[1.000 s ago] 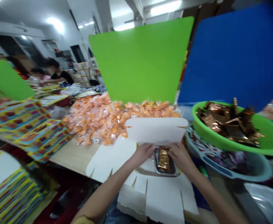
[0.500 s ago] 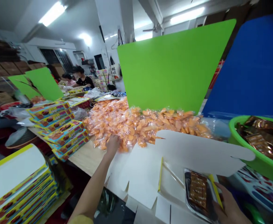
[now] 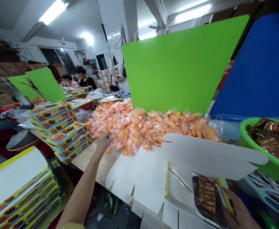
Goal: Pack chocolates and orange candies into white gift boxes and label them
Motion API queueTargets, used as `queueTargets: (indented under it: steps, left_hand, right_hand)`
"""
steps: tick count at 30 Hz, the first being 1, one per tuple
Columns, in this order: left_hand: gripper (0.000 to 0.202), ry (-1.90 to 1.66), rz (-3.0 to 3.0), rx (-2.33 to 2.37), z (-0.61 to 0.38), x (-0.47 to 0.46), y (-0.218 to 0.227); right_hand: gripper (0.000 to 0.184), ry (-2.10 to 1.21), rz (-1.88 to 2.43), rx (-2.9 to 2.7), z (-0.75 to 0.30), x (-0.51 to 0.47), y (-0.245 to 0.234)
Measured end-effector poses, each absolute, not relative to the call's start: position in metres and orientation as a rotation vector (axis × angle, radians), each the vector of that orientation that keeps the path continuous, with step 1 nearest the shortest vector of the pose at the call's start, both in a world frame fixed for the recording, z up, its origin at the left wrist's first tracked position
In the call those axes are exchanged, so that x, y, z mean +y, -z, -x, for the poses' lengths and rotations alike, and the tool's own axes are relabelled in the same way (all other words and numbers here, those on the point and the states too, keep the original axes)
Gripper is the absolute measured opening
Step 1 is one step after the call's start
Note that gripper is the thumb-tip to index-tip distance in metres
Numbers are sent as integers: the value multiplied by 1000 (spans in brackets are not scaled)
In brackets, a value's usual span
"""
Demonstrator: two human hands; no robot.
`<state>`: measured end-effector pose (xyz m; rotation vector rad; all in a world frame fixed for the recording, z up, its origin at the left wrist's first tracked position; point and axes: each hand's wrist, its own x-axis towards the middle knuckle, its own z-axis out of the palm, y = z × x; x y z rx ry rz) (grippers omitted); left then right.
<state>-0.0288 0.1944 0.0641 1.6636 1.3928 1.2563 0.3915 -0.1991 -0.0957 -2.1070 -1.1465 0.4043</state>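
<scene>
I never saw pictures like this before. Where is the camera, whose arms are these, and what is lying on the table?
There is no machine here. A person wears the camera on their head, so you see their own two bare arms from above. The left hand is at the edge of a heap of orange pieces in clear wrappers; I cannot tell if it holds anything. The right hand is beside a plastic tray with a brown-gold packet, which lies on a flat white cardboard sheet. Stacks of printed boxes stand at the left of the wooden table.
</scene>
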Motion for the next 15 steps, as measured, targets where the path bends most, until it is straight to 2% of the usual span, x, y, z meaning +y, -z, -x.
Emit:
queueTargets:
  steps: [4, 9, 12, 15]
  left_hand:
    - [17, -1184, -1684, 1395, 47, 173, -51]
    - [22, -1352, -1425, 1491, 64, 168, -30]
    - [25, -1452, -1213, 1483, 64, 176, -24]
    - [37, -1515, -1076, 1433, 62, 182, -21]
  right_hand:
    - [54, -374, 2107, -1129, -385, -199, 91]
    - [53, -332, 2135, -1195, -386, -199, 90]
    - [52, -178, 2171, -1296, -382, -201, 84]
    - [48, 92, 2182, -1380, -377, -202, 65]
